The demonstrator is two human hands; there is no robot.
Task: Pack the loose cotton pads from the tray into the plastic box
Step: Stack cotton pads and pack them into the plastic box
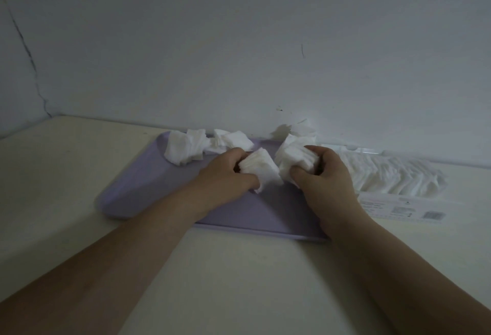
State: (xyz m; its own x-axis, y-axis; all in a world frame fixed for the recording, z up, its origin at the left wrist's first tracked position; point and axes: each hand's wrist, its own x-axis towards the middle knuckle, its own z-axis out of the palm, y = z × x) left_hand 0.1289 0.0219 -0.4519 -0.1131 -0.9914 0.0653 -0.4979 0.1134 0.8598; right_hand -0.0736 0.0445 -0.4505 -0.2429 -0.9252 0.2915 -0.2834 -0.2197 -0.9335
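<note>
Noted gathering step over lilac flat plastic tray [148,188]. Found left hand [228,168] curled round small stack of white square cotton pads [259,168], right hand [326,172] gripping thicker stack [295,158]. Located clear plastic box [393,175] just right of tray, part-filled. Judged next: carry across, slot upright.

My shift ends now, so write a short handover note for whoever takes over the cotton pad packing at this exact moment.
Left hand: grips a bunch of white square cotton pads over the lilac plastic tray.
Right hand: grips a second bunch beside the first.
Clear plastic box: on the cream table, right of the tray.
Done: rows of pads are already in the box.
Left: box both held bunches, the loose heap at the tray's far left corner, and the pile at its far edge.
</note>
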